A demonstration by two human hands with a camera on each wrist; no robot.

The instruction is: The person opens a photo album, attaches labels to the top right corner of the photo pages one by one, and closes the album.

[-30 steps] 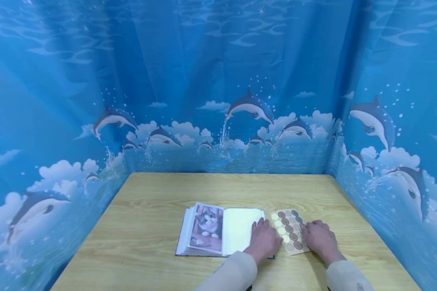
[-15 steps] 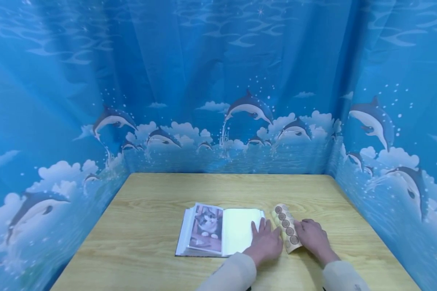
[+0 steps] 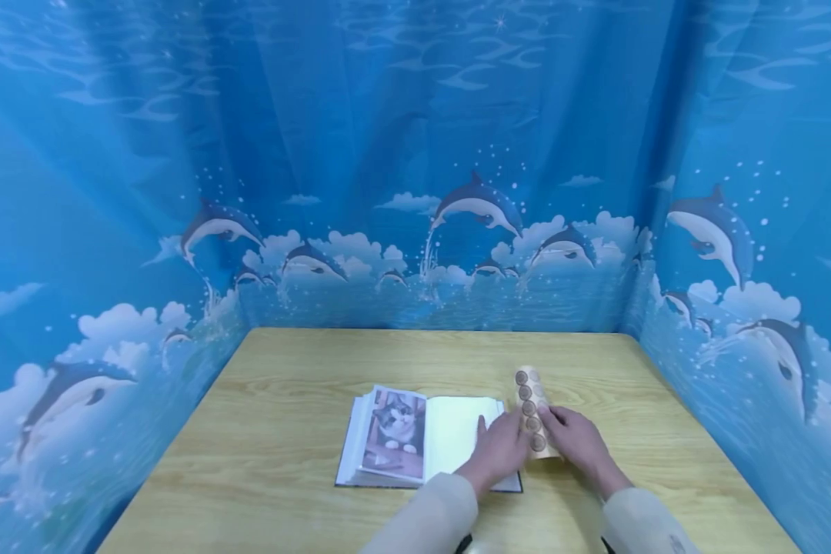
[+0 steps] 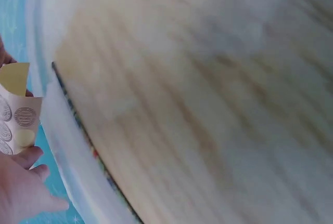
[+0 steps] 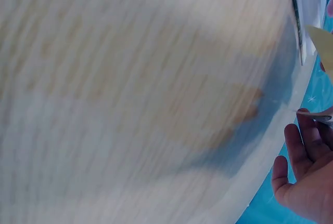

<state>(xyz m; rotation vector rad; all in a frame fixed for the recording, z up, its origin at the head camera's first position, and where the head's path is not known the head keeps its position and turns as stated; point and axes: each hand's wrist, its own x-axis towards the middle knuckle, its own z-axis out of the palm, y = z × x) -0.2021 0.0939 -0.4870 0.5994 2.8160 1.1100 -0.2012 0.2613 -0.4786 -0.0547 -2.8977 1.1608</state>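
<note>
Both hands are on a sheet of round stickers point(image 3: 529, 409), raised off the table beside the open album. It is bent lengthwise, with one row of brown circles facing up. My right hand point(image 3: 583, 445) pinches its right side, thumb on top and fingers beneath. At the left edge, my left hand point(image 3: 502, 449) holds the sheet between thumb and fingers, over the album's right side. The left wrist view shows the sheet point(image 4: 22, 115) curled, its yellowish back visible, with the left hand point(image 4: 23, 187) at its lower edge. In the right wrist view, the right hand's fingers point(image 5: 298, 148) curl under it.
A photo album point(image 3: 452, 431) lies open on the wooden table point(image 3: 284, 431), with a cat photo point(image 3: 393, 432) on its left page and a blank right page. Blue dolphin-print curtains point(image 3: 415, 154) surround the table's back and sides.
The sheet was flat on the table, then curled up by my right hand. It is now lifted and farther back. My left hand has gone from lying on the album page to gripping the sheet.
</note>
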